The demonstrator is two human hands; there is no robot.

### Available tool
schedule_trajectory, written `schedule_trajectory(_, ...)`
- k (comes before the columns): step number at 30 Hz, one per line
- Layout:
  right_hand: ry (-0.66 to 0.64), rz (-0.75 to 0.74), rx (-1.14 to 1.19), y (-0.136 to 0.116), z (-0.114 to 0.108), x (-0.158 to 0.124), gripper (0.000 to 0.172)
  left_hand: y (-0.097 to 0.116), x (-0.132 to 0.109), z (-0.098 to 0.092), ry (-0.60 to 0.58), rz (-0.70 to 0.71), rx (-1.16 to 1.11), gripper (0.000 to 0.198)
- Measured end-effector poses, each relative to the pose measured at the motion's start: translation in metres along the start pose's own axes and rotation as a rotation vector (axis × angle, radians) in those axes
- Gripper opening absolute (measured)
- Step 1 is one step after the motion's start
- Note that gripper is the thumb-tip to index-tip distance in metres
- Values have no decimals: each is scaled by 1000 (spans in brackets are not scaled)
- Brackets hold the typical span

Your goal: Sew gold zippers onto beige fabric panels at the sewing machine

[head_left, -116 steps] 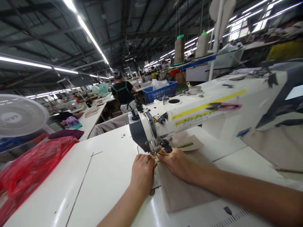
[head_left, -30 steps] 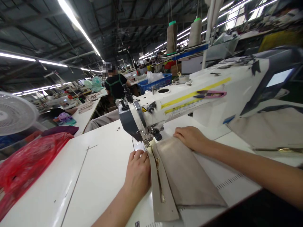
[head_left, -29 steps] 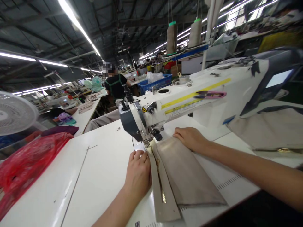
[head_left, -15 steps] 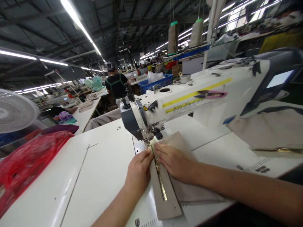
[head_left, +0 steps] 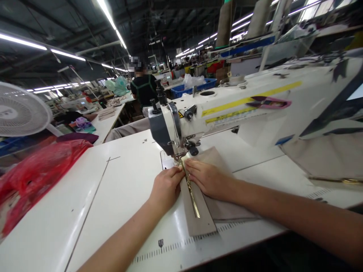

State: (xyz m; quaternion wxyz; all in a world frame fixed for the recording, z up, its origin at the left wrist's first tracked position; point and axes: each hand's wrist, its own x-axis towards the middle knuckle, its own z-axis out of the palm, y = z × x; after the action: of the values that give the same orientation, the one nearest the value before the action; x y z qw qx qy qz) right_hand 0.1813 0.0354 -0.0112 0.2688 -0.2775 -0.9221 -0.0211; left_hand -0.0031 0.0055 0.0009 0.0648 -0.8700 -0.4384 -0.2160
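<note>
Beige fabric with a long slot [head_left: 198, 225] lies on the machine bed, its near end by the printed ruler marks. A gold-toothed metal zipper [head_left: 194, 202] shows in the slot. The fabric's far end runs under the presser foot of a white sewing machine [head_left: 227, 113]. My left hand [head_left: 167, 187] is closed at the fabric's left edge, thumb and fingers just before the foot. Flat on the fabric, right of the zipper, rests my right hand [head_left: 211, 181] with its fingers stretched toward the needle. The needle tip is too small to make out.
A beige piece with a gold zipper [head_left: 351, 181] lies at right. Pink-handled snips [head_left: 272, 102] rest against the machine arm. Red plastic [head_left: 48, 170] and a white fan [head_left: 19, 109] are at left. A person [head_left: 143, 87] sits ahead beside a blue crate [head_left: 178, 90].
The camera view has shifted, bringing more of the table's front edge and ruler into sight. The fabric has slid slightly toward the machine, with both hands staying beside the presser foot.
</note>
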Motion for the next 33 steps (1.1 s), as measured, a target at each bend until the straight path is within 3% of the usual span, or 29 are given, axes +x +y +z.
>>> schedule_trajectory(8, 24, -8, 143, 12, -3, 9, 29, -7, 8, 2, -49, -24, 11, 30)
schedule_trajectory(14, 7, 76, 109, -8, -12, -1, 13, 7, -9, -7, 23, 52, -32, 28)
schedule_trajectory(19, 40, 73, -50, -34, -23, -8, 24, 20, -22, -11, 87, 43, -26, 26)
schedule_trajectory(22, 27, 45, 63, -53, -35, -23, 23, 24, -25, -10, 109, 12, -36, 27)
schedule_trajectory(24, -5, 32, 116, -64, -39, -34, 32, 26, -25, -9, 112, 4, -37, 26)
schedule_trajectory(27, -14, 29, 95, -74, -37, -46, 42, 28, -25, -9, 102, 3, -40, 25)
schedule_trajectory(33, 64, 26, 116, -76, -27, -46, 38, 30, -25, -8, 85, -12, -43, 28)
